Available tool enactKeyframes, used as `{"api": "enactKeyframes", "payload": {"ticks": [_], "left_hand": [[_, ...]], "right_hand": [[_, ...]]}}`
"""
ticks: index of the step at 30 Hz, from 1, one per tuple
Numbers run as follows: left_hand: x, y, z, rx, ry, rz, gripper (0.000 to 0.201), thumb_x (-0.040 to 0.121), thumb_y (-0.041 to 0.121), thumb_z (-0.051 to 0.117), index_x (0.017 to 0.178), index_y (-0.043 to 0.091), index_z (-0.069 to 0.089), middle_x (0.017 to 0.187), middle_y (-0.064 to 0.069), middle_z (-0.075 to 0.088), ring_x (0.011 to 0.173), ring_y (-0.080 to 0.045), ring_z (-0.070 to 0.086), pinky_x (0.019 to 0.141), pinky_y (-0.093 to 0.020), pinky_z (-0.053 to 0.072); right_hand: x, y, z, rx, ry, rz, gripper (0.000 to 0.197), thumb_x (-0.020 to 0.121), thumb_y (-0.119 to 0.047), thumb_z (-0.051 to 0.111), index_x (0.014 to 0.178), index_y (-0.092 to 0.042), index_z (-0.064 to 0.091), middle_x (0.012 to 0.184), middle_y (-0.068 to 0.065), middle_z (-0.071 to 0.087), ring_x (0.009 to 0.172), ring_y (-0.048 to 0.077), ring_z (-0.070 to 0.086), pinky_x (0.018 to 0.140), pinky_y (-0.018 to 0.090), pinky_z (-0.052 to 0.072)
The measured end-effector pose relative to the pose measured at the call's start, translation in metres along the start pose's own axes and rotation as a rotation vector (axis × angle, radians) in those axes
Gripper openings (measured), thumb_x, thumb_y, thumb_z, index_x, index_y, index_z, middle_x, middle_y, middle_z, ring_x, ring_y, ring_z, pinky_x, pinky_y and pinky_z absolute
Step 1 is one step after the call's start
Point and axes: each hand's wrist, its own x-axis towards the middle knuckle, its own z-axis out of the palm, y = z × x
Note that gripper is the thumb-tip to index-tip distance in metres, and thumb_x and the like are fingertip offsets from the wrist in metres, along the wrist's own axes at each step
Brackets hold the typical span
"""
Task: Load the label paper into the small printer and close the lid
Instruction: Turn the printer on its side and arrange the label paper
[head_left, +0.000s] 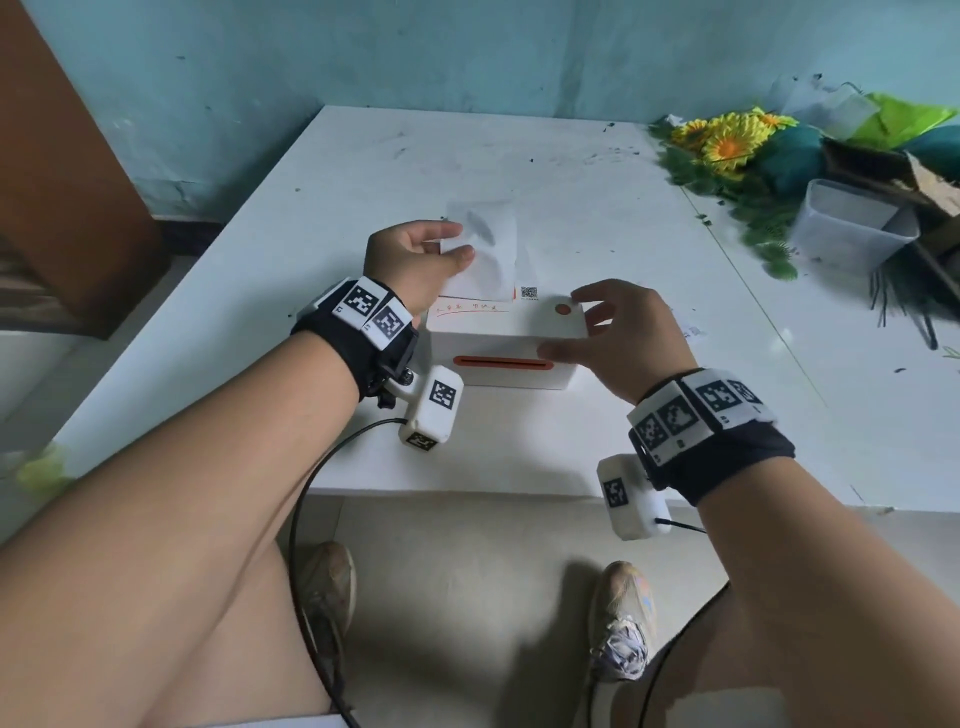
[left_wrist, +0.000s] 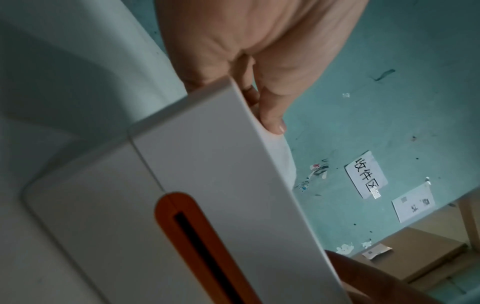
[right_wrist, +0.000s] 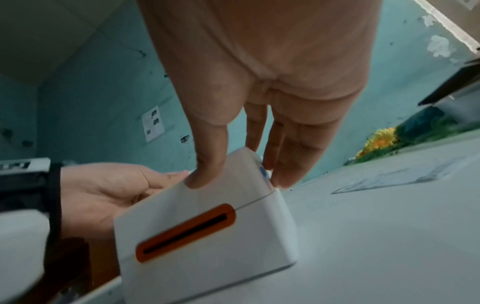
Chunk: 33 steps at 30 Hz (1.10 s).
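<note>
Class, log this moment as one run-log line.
left hand: pinches label paper behind printer | right hand: holds printer's right end | lid: down

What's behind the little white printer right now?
The left hand pinches a sheet of label paper standing up behind the printer. The printer's body hides the sheet's lower end, so whether it has entered the feed cannot be seen.

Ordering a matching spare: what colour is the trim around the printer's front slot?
Orange trim on the white printer, clearest in the right wrist view.
</note>
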Motion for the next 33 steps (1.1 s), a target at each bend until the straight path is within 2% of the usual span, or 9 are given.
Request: {"api": "enactKeyframes", "payload": {"ticks": [6, 10, 13, 17, 20, 23, 26, 30, 33], "left_hand": [[-0.003, 0.004, 0.006, 0.046, 0.028, 0.028, 0.04, 0.082, 0.02, 0.089, 0.12, 0.019, 0.077, 0.089, -0.001, 0.07, 0.078, -0.013, 0.068, 0.067, -0.017, 0.055], [-0.005, 0.008, 0.011, 0.061, 0.077, 0.053, 0.055, 0.087, 0.034, 0.085, 0.137, 0.019, 0.066, 0.104, -0.005, 0.077, 0.092, -0.01, 0.074, 0.079, -0.02, 0.057], [-0.006, 0.011, 0.012, 0.076, 0.092, 0.057, 0.066, 0.082, 0.036, 0.088, 0.139, 0.02, 0.059, 0.105, -0.004, 0.075, 0.087, -0.008, 0.071, 0.071, -0.015, 0.057], [-0.007, 0.01, 0.015, 0.111, 0.087, 0.072, 0.055, 0.077, 0.038, 0.091, 0.121, 0.017, 0.066, 0.092, -0.001, 0.069, 0.069, -0.009, 0.065, 0.043, -0.012, 0.048], [-0.007, 0.008, 0.017, 0.099, 0.065, 0.09, 0.044, 0.074, 0.038, 0.094, 0.103, 0.012, 0.073, 0.079, -0.001, 0.061, 0.062, -0.015, 0.059, 0.047, -0.02, 0.049], [-0.004, 0.006, 0.018, 0.041, 0.038, 0.104, 0.042, 0.072, 0.045, 0.093, 0.089, 0.01, 0.076, 0.074, -0.001, 0.069, 0.063, -0.02, 0.063, 0.062, -0.03, 0.057], [-0.003, 0.007, 0.017, 0.043, 0.022, 0.113, 0.038, 0.081, 0.052, 0.085, 0.084, 0.015, 0.076, 0.07, 0.006, 0.072, 0.062, -0.012, 0.065, 0.066, -0.024, 0.055], [0.001, 0.008, 0.012, 0.104, -0.021, 0.157, 0.04, 0.076, 0.047, 0.09, 0.107, 0.028, 0.077, 0.108, 0.005, 0.071, 0.089, -0.008, 0.07, 0.083, -0.02, 0.056], [0.005, 0.01, 0.008, 0.168, -0.039, 0.224, 0.027, 0.075, 0.031, 0.092, 0.097, 0.031, 0.077, 0.08, 0.008, 0.053, 0.067, -0.013, 0.052, 0.073, -0.023, 0.051]], "right_hand": [[0.004, -0.006, 0.001, 0.038, -0.053, 0.009, 0.067, 0.065, -0.037, 0.099, 0.125, -0.028, 0.069, 0.119, 0.0, 0.069, 0.104, 0.016, 0.068, 0.084, 0.035, 0.059], [0.013, -0.013, 0.003, 0.044, -0.076, -0.039, 0.072, 0.07, -0.045, 0.096, 0.132, -0.023, 0.067, 0.12, -0.006, 0.064, 0.099, 0.004, 0.06, 0.075, 0.015, 0.043], [0.024, -0.019, 0.004, 0.153, -0.075, -0.02, 0.071, 0.073, -0.058, 0.09, 0.132, -0.024, 0.071, 0.133, -0.004, 0.066, 0.119, 0.009, 0.061, 0.095, 0.026, 0.048], [0.035, -0.027, 0.009, 0.33, -0.053, -0.007, 0.058, 0.086, -0.057, 0.079, 0.103, -0.002, 0.078, 0.087, -0.003, 0.07, 0.076, 0.015, 0.064, 0.076, 0.031, 0.051], [0.04, -0.03, 0.013, 0.405, 0.019, -0.03, 0.038, 0.085, -0.039, 0.085, 0.073, -0.007, 0.069, 0.058, -0.009, 0.056, 0.053, 0.01, 0.049, 0.055, 0.021, 0.043], [0.043, -0.032, 0.014, 0.449, 0.093, -0.012, 0.025, 0.084, -0.026, 0.088, 0.069, -0.02, 0.069, 0.063, -0.006, 0.06, 0.053, 0.008, 0.051, 0.044, 0.017, 0.043], [0.045, -0.033, 0.012, 0.514, 0.14, -0.037, 0.023, 0.086, -0.022, 0.086, 0.071, -0.02, 0.068, 0.067, -0.004, 0.062, 0.05, 0.004, 0.05, 0.044, 0.013, 0.042], [0.053, -0.037, 0.009, 0.506, 0.256, -0.17, 0.019, 0.086, -0.019, 0.083, 0.073, -0.021, 0.069, 0.072, -0.006, 0.07, 0.057, 0.003, 0.056, 0.064, 0.024, 0.047], [0.055, -0.043, 0.006, 0.464, 0.26, -0.242, 0.011, 0.089, -0.012, 0.08, 0.083, -0.013, 0.07, 0.075, -0.006, 0.073, 0.05, 0.001, 0.062, 0.057, 0.021, 0.049]]}}
